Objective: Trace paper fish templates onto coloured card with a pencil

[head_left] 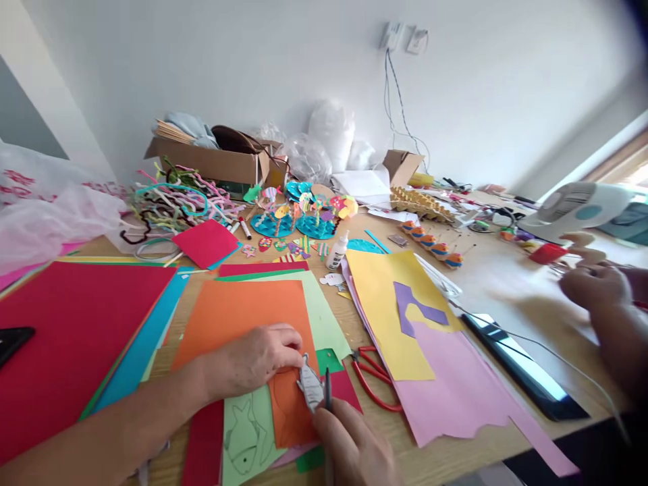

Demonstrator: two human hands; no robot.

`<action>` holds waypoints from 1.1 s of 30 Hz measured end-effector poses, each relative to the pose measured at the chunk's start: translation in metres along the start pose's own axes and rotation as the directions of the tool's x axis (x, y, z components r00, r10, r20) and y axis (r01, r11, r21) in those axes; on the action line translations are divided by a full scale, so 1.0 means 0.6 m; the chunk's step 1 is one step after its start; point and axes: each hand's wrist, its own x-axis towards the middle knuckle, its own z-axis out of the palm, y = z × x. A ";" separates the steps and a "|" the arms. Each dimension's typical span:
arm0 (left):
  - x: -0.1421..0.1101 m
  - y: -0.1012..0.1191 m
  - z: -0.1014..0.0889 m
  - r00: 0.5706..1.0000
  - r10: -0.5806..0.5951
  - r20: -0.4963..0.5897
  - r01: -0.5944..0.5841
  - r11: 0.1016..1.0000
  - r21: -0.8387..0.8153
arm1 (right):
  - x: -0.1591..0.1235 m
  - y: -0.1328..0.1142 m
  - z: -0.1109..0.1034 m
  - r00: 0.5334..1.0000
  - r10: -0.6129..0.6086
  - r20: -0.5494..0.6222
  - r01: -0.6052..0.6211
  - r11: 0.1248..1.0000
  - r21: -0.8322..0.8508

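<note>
A small grey paper fish cutout (310, 385) with drawn lines lies on a strip of orange paper (283, 412). The bent fingers of my left hand (263, 358) hold its upper end down against the sheet. In my right hand (357, 445) is a dark pen (328, 388), held upright with its tip end upward beside the fish's right edge. Below my left hand, light green paper (248, 432) carries a pencilled fish outline. A large orange sheet (248, 304) lies beneath my left hand. Red-handled scissors (375, 378) rest to the right, partly under coloured paper.
Yellow paper (374, 283) and pink paper (450, 385) lie right, beside a phone (521, 364) and a cable. A glue bottle (337, 251) stands behind. Red sheets (75, 324) cover the left. Another person's hand (597, 287) works at far right.
</note>
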 end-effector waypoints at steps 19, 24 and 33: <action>-0.007 -0.005 -0.001 0.964 -0.078 -0.255 0.060 0.995 -0.077 | 0.041 0.021 -0.028 0.968 0.100 -0.228 -0.075 0.990 0.116; -0.005 0.011 -0.011 0.976 -0.148 -0.160 0.093 0.946 -0.310 | 0.059 0.050 -0.051 0.961 0.225 -0.163 -0.126 0.876 0.466; -0.001 0.040 0.002 0.935 0.054 -0.352 -0.033 0.997 0.065 | 0.098 0.064 -0.028 0.836 0.523 0.167 -0.372 0.317 0.872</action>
